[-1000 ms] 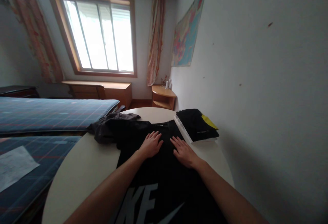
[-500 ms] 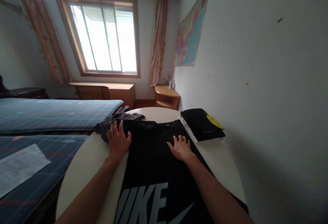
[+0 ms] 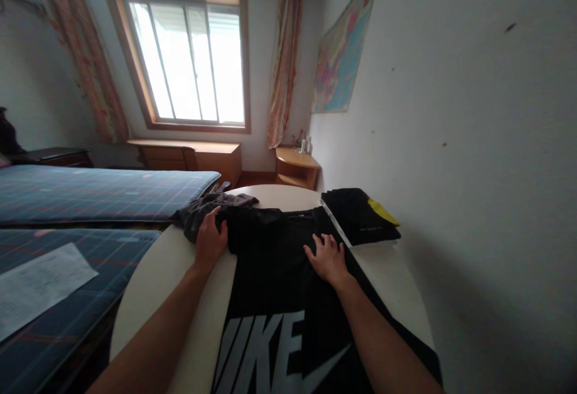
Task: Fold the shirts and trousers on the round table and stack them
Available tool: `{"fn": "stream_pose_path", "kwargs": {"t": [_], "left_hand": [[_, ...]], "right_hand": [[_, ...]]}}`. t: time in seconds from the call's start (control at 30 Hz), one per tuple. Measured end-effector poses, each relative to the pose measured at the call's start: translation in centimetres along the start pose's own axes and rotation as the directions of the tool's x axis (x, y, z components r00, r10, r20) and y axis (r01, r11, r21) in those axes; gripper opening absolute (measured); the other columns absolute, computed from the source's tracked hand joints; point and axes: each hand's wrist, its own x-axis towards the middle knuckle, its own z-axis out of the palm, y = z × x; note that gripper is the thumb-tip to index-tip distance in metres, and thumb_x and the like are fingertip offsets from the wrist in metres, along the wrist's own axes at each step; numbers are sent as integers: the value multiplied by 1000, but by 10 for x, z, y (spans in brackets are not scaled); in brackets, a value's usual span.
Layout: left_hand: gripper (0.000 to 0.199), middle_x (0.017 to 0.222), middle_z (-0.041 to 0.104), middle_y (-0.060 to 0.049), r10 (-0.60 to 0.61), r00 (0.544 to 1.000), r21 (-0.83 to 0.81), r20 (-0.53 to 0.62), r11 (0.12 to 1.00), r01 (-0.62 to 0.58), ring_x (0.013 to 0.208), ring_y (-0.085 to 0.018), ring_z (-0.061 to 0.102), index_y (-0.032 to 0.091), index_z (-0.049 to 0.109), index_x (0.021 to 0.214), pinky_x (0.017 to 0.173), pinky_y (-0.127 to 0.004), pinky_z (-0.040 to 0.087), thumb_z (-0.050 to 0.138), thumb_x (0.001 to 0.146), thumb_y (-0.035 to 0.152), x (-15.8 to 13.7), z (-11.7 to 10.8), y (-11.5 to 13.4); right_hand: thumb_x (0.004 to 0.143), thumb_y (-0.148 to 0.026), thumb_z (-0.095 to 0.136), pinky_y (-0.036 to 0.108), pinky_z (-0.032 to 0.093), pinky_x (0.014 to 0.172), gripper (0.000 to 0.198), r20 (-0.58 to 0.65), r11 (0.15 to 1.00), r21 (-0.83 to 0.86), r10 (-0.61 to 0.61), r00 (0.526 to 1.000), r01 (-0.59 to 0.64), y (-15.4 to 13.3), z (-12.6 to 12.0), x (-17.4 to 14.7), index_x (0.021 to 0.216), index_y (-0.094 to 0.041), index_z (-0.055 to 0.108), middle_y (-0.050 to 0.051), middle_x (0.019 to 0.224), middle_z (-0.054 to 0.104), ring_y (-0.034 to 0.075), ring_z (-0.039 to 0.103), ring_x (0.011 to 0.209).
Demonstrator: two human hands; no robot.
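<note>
A black T-shirt (image 3: 270,274) with large grey lettering and a swoosh lies spread over the round white table (image 3: 148,298). At its left sleeve edge is my left hand (image 3: 211,241), fingers curled and closed on the cloth; the fingertips are partly hidden. My right hand (image 3: 328,257) rests on the shirt's upper right part, palm down with its fingers apart. Beyond my left hand, a crumpled dark grey garment (image 3: 193,211) touches the shirt. Right of the collar sits a folded black garment with a yellow patch (image 3: 360,217), on something white and flat.
Two beds with blue plaid mattresses (image 3: 103,193) stand at the left, and a sheet of paper (image 3: 45,286) lies on the nearer one. A white wall (image 3: 487,172) runs close along the right. Behind the table are a wooden corner shelf (image 3: 297,158) and a desk (image 3: 216,154).
My left hand has gone from lying spread on the shirt to curling at the sleeve edge. The right hand stays flat on the cloth. The view has shifted slightly.
</note>
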Motion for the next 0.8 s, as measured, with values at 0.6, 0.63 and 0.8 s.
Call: {"fn": "stream_pose_path", "kwargs": {"t": [0.6,0.63,0.8], "left_hand": [[42,122,66,-16,43,999,-44,-4,998,-43,113,-28,63,13,52,132,101,-43,49,46,94,31,-13,11,21],[41,124,65,-16,41,998,-40,-48,998,-43,116,-27,62,14,53,132,102,-42,48,44,95,30,-12,8,23],[41,130,63,-9,139,990,-24,-4,990,-139,118,-24,61,20,52,138,102,-37,49,39,99,25,-15,2,36]], "right_hand": [[97,-54,33,56,11,117,65,-2,999,27,-16,1000,16,2,2,0,149,-17,43,14,158,32,35,21,147],[97,-54,33,56,11,117,65,-4,1000,23,-19,1000,19,2,2,0,149,-16,43,15,158,32,35,21,146],[97,-54,34,56,12,117,65,-3,1000,16,-13,1000,13,2,1,0,149,-17,44,14,157,33,35,21,147]]}}
